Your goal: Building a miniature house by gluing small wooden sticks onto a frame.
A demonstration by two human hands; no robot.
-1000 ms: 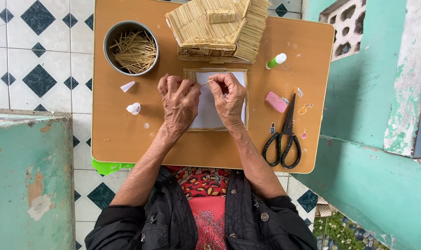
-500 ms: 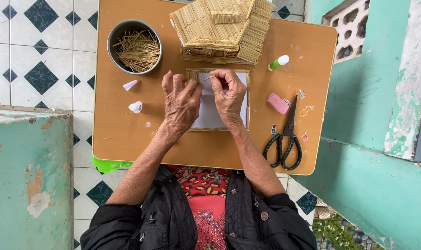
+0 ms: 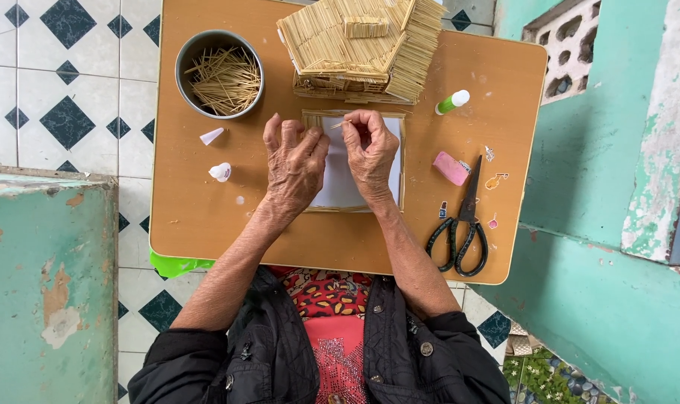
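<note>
Pinched between the thumb and fingertips of the right hand (image 3: 371,153) is a thin stick (image 3: 338,125), held over the upper edge of the white sheet (image 3: 338,179). Left hand (image 3: 295,164) lies palm down on the sheet's left part, fingers loosely curled, grip grasping nothing visible. Stick strips frame the sheet, which lies at the centre of the brown desk (image 3: 198,217). Behind it stands the stick-built house (image 3: 358,45). Round tin of sticks (image 3: 220,75) sits at far left; scissors (image 3: 459,224) lie at right.
</note>
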